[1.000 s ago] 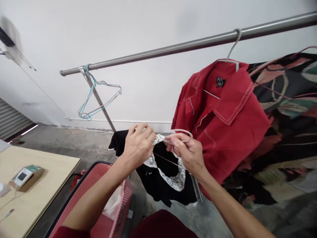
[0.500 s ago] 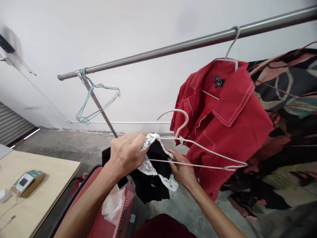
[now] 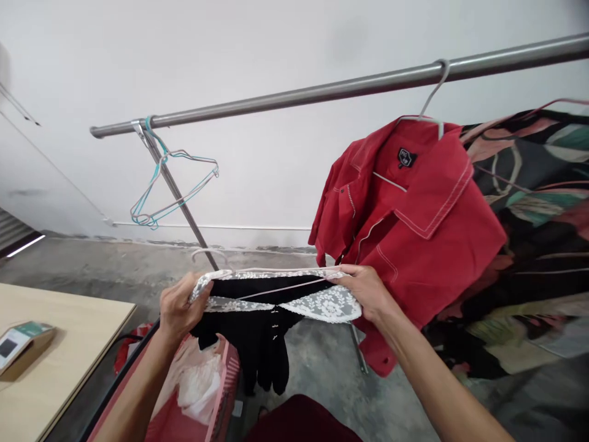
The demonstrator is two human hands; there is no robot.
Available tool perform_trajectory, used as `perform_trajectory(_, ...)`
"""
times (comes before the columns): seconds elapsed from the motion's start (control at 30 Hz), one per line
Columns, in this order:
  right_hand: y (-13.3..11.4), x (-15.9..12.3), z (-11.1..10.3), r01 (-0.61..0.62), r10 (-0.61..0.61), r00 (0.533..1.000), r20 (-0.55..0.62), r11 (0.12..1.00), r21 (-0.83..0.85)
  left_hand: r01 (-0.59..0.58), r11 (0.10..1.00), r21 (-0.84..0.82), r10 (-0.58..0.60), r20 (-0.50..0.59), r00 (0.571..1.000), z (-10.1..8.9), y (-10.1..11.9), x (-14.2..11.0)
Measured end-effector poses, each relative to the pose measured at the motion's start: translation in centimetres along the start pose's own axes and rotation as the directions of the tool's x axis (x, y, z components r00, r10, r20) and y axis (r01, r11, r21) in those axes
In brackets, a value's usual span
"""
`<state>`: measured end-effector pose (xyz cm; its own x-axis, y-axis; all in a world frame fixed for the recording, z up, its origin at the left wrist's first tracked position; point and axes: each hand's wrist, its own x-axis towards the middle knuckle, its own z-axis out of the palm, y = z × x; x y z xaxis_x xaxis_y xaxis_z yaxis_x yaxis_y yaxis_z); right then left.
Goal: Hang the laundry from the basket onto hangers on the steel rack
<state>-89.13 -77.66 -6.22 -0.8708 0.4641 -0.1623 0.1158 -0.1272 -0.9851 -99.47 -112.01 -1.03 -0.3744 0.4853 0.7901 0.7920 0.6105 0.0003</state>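
Observation:
A black garment with a white lace collar (image 3: 329, 305) is stretched sideways between my two hands. My left hand (image 3: 181, 304) is closed on the left end of the lace. At the other end, my right hand (image 3: 365, 291) pinches the lace edge. A pale pink clothes hanger (image 3: 285, 287) lies inside the neckline; its hook rises near my left hand, and its ends are covered by cloth and fingers. The black body (image 3: 269, 347) of the garment hangs below, with small light fastenings down its front.
A metal rail (image 3: 299, 97) crosses above, bearing a red jacket (image 3: 437, 202) on a hanger and patterned clothes (image 3: 529, 178) at right. Thin wire hangers (image 3: 177, 156) hang at its left end. Below stand a pink basket (image 3: 221, 393) with white cloth and a wooden table (image 3: 87, 331).
My hands have moved apart, spreading the lace collar wide. The hanger, which stuck out to the right, is now mostly within the neckline, its hook shifted left.

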Motion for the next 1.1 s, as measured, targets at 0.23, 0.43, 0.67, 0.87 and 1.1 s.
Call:
perform_trajectory(0.23, -2.4, -1.2, -0.5, -0.013, 0.024, 0.995, 0.096, 0.994, -0.108, -0.177, 0.963, 0.204, 0.202, -0.107, 0.974, 0.4, -0.8, -0.6)
perform_trajectory(0.43, -2.9, -2.2, 0.3, 0.176, -0.166, 0.984, 0.059, 0.919, -0.353, -0.178, 0.918, 0.353, 0.269, -0.226, 0.936, 0.6, -0.9, -0.2)
perform_trajectory(0.67, -3.1, -2.9, 0.1, 0.24, -0.194, 0.97, 0.145, 0.85, -0.469, -0.077, 0.9, 0.429, 0.245, -0.352, 0.903, 0.8, -0.8, 0.0)
perform_trajectory(0.87, -3.2, -2.8, -1.2, 0.189, -0.121, 0.979, 0.165, 0.848, -0.495, -0.313, 0.853, 0.417, 0.436, -0.241, 0.867, -0.2, -0.5, -0.1)
perform_trajectory(1.1, -3.7, -3.7, -0.6, 0.258, -0.393, 0.92, -0.019, 0.64, -0.724, -0.383, 0.839, 0.387, 0.455, -0.113, 0.883, 1.5, 0.7, -1.2)
